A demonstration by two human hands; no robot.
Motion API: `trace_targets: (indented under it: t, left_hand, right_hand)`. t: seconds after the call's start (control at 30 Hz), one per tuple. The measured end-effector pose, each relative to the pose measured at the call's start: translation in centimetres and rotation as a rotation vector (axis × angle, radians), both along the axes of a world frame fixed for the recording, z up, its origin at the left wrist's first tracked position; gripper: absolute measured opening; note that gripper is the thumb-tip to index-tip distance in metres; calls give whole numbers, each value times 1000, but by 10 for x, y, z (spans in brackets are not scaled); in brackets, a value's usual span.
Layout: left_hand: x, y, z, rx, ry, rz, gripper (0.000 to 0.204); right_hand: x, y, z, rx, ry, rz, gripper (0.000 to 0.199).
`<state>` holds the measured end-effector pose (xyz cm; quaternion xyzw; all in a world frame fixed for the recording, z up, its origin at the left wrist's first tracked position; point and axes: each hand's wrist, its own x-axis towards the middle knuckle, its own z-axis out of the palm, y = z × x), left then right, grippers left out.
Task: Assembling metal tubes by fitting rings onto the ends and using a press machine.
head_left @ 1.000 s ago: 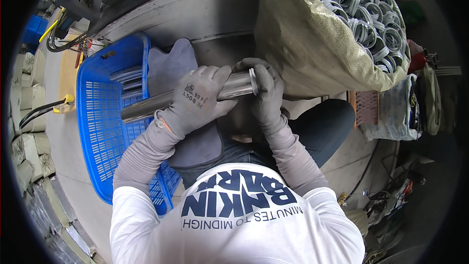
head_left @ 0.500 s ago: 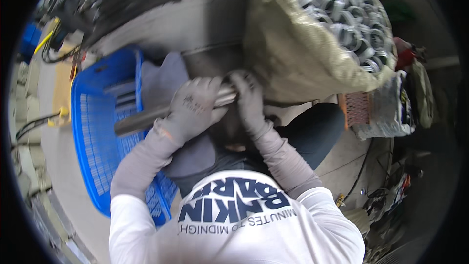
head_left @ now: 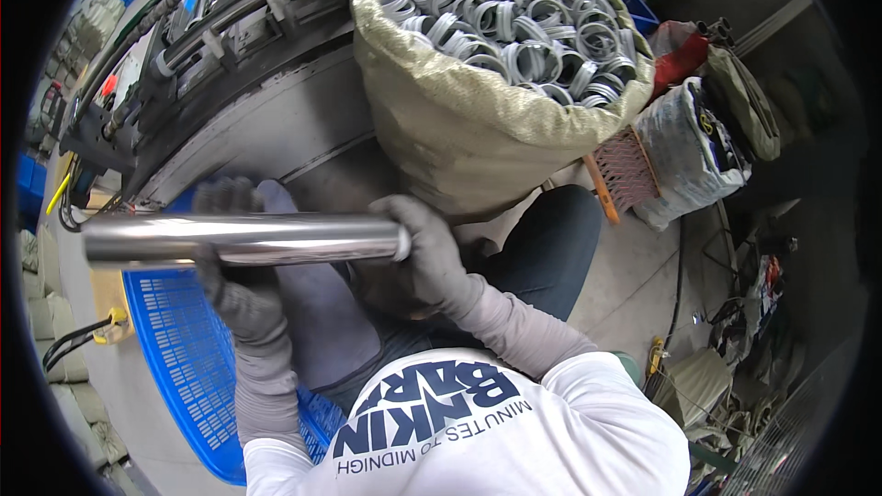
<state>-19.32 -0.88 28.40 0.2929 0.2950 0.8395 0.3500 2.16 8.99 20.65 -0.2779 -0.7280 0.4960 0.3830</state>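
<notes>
A shiny metal tube (head_left: 294, 237) lies nearly level across in front of me, above my lap. My left hand (head_left: 246, 298), in a grey glove, is closed around it toward its left part, fingers over the far side and thumb on the near side. At the tube's right end sits a pale grey ring (head_left: 402, 242). My gloved right hand (head_left: 432, 257) is closed about that end, its fingers and palm against the ring. Whether the ring is fully seated on the tube I cannot tell.
A large woven sack (head_left: 469, 152) full of grey rings (head_left: 533, 28) stands ahead. A blue plastic basket (head_left: 179, 358) is at my left, partly under my arm. Machinery (head_left: 220, 41) runs along the far left. An orange-edged crate (head_left: 629, 174) and a white bag (head_left: 694, 156) stand right.
The tube has come up and swung from slanting to nearly level. My left hand has moved left along it, and the pale ring now shows at its right end. My view has shifted.
</notes>
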Motion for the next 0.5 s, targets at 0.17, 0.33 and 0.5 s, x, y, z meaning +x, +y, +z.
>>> trace_targets:
  t: [0.17,0.33,0.5]
  left_hand:
    - [-56,-5,62,65,138,60,56]
    - [-34,-5,88,-764,1099,245,50]
    - [15,21,53,-651,1576,158,54]
  right_hand:
    - [52,42,91,516,-3,-155,45]
    - [159,178,174,903,-385,-793,46]
    - [169,220,181,754,-894,-714,53]
